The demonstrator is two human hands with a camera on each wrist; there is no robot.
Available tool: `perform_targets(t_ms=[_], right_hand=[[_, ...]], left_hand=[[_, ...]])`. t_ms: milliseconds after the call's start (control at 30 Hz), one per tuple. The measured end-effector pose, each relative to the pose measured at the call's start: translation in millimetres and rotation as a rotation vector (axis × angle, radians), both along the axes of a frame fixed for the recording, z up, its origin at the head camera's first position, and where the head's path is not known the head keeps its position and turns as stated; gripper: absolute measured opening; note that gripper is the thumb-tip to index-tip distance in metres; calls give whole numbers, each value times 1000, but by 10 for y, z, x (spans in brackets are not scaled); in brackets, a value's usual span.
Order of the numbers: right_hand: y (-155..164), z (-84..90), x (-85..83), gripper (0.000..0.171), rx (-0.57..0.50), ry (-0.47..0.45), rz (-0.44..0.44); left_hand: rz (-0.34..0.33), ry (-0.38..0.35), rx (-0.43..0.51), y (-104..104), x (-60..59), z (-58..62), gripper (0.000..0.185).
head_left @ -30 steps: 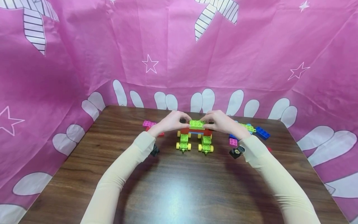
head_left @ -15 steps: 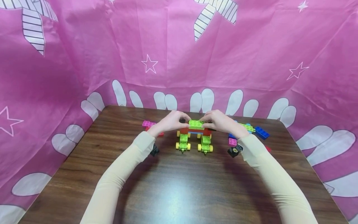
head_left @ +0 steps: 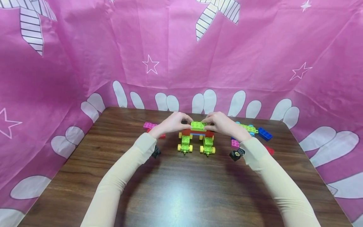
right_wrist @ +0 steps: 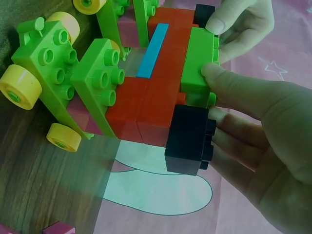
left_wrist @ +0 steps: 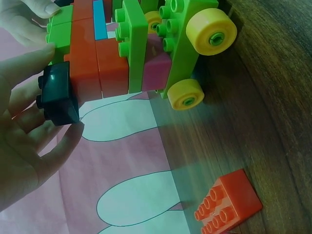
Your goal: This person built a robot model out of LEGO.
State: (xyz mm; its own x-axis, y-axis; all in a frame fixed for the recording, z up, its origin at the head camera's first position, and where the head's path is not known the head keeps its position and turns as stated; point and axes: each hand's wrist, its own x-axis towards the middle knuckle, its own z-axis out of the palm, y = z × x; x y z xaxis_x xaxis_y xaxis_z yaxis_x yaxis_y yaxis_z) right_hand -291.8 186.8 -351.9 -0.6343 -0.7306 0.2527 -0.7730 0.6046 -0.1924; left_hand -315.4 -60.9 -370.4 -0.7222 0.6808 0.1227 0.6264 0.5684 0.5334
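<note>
Bricks make up the model (head_left: 197, 137) that stands near the far middle of the bench (head_left: 181, 189), on yellow wheels (head_left: 179, 147). My left hand (head_left: 172, 123) pinches the model's left end, fingers curled round a black brick (left_wrist: 57, 95) fixed there. My right hand (head_left: 222, 123) pinches the model's right end: its thumb presses the side of the green brick (head_left: 198, 125) on top of the model, and its fingers lie against another black brick (right_wrist: 189, 139). Red bricks (right_wrist: 156, 105) and a blue strip (right_wrist: 152, 50) sit under the green brick. Left of the model lie a pink brick (head_left: 149, 125) and a red brick (left_wrist: 228, 203). Right of the model lie a green plate (head_left: 248, 128), a blue brick (head_left: 265, 134) and a small pink brick (head_left: 235, 143).
</note>
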Motion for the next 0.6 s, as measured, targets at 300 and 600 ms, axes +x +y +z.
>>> perform_targets(t_ms=[300,600], right_hand=[[-26,21,-7,23,46,-12,-22],[-72,29,22,22,20,4,-50]], left_hand=[[-6,14,-2,4,-6,-2,30],[-13,-1,-1,7,-7,7,31]])
